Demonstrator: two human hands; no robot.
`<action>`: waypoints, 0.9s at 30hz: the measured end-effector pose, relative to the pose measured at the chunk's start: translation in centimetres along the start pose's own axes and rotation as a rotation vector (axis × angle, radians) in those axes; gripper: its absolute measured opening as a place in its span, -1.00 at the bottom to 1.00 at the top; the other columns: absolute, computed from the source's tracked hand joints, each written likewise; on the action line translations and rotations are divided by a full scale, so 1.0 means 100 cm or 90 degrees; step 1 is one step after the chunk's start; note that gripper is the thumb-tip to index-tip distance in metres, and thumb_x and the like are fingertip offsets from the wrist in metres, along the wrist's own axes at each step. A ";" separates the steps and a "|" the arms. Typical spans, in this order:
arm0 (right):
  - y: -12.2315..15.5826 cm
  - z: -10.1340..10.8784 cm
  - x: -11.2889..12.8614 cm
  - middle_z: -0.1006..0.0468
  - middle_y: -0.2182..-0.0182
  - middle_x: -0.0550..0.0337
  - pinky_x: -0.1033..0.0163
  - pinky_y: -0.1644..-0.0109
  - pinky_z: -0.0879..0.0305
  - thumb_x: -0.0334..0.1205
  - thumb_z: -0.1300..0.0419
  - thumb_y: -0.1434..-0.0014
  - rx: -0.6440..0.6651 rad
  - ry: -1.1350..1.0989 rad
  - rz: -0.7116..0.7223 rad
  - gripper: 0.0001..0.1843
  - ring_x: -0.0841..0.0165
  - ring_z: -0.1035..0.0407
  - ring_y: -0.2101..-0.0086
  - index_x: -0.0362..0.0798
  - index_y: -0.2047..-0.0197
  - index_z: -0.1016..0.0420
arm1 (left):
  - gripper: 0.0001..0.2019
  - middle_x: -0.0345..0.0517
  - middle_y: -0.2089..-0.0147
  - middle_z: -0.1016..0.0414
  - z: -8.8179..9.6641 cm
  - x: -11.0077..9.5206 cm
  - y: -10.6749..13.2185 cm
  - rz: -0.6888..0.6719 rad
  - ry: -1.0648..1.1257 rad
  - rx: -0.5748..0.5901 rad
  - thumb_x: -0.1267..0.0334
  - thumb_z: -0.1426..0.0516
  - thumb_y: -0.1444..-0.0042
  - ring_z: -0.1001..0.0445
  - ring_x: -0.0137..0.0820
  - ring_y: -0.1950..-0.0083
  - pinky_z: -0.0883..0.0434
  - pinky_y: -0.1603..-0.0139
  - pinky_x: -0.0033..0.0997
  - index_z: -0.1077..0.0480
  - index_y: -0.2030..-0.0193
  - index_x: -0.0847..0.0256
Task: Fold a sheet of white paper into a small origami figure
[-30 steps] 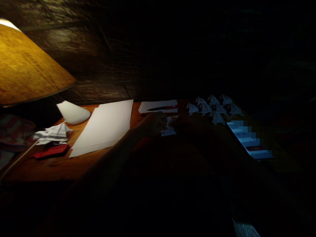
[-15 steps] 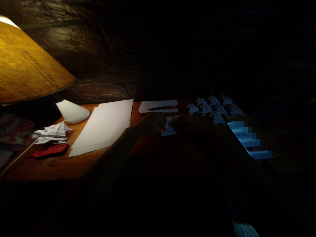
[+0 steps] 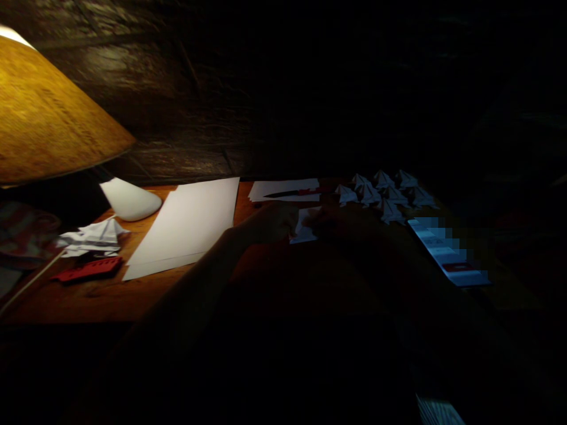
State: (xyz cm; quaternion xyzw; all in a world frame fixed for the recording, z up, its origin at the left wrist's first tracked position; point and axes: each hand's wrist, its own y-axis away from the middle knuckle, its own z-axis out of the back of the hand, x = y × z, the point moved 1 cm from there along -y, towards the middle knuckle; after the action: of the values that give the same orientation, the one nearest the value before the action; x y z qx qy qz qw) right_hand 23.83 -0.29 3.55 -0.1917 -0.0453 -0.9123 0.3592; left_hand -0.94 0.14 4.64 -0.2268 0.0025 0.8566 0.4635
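Observation:
In the middle of the table my left hand (image 3: 275, 221) and my right hand (image 3: 331, 223) are at a small piece of white paper (image 3: 305, 231), one on each side. The paper looks folded, with its left part behind my left fingers. My left fingers are closed at its left edge. Deep shadow covers my right hand, but its fingertips appear pinched on the paper's right part. Just beyond them a knife (image 3: 295, 193) with a dark blade and red handle lies across a small stack of white paper (image 3: 261, 189).
Several folded paper figures (image 3: 367, 193) stand at the back right, near a lit phone (image 3: 443, 254). Large white sheets (image 3: 186, 227) lie on the left. Farther left are a lamp (image 3: 130, 199), crumpled paper (image 3: 95, 237) and a red object (image 3: 91, 270). A dark wall rises behind.
Both hands stay at the small paper. My right fingers seem to have shifted very slightly on it; the other things lie as before.

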 end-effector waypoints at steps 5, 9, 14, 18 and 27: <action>0.000 0.000 -0.002 -0.53 -0.19 0.30 0.08 -0.06 -0.38 0.05 -0.26 -0.26 0.004 0.002 -0.006 -0.59 0.13 -0.49 0.00 0.39 -0.18 -0.54 | -0.73 -0.12 0.36 -0.47 0.000 0.000 0.000 -0.006 0.022 -0.001 0.53 0.00 0.05 -0.44 -0.44 0.29 -0.35 0.26 -0.36 -0.49 0.53 0.23; -0.001 0.000 0.000 -0.51 -0.21 0.27 0.07 -0.11 -0.35 -0.01 -0.22 -0.30 0.012 -0.016 0.018 -0.59 0.15 -0.48 -0.03 0.30 -0.20 -0.53 | -0.74 -0.15 0.38 -0.46 -0.001 0.001 0.000 -0.015 0.006 0.010 0.53 0.00 0.05 -0.42 -0.45 0.32 -0.33 0.27 -0.37 -0.47 0.54 0.23; -0.001 0.000 -0.002 -0.51 -0.20 0.23 0.04 -0.10 -0.36 0.03 -0.24 -0.27 0.004 -0.003 0.010 -0.57 0.12 -0.48 -0.02 0.31 -0.20 -0.53 | -0.75 -0.15 0.38 -0.44 -0.001 0.002 0.000 -0.042 0.005 0.014 0.53 -0.02 0.03 -0.42 -0.45 0.32 -0.32 0.26 -0.36 -0.46 0.56 0.23; -0.002 -0.002 -0.003 -0.52 -0.19 0.22 0.07 -0.09 -0.38 -0.02 -0.24 -0.27 0.012 -0.024 0.016 -0.58 0.15 -0.47 -0.02 0.29 -0.20 -0.54 | -0.74 -0.14 0.38 -0.44 -0.001 0.003 -0.001 -0.026 0.006 0.018 0.53 -0.02 0.03 -0.41 -0.44 0.32 -0.32 0.26 -0.35 -0.47 0.55 0.23; -0.001 0.003 0.002 -0.54 -0.16 0.18 0.04 -0.10 -0.36 -0.01 -0.25 -0.27 0.002 -0.017 0.018 -0.61 0.13 -0.48 0.01 0.28 -0.16 -0.58 | -0.78 -0.13 0.38 -0.43 -0.005 0.001 0.000 -0.025 0.019 0.053 0.52 -0.02 0.04 -0.39 -0.44 0.33 -0.31 0.27 -0.37 -0.42 0.56 0.23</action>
State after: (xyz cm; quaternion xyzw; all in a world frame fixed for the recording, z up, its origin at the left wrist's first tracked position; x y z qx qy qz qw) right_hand 23.73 -0.31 3.88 -0.2040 -0.0491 -0.9043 0.3717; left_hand -0.82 0.14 4.13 -0.2201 0.0408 0.8429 0.4893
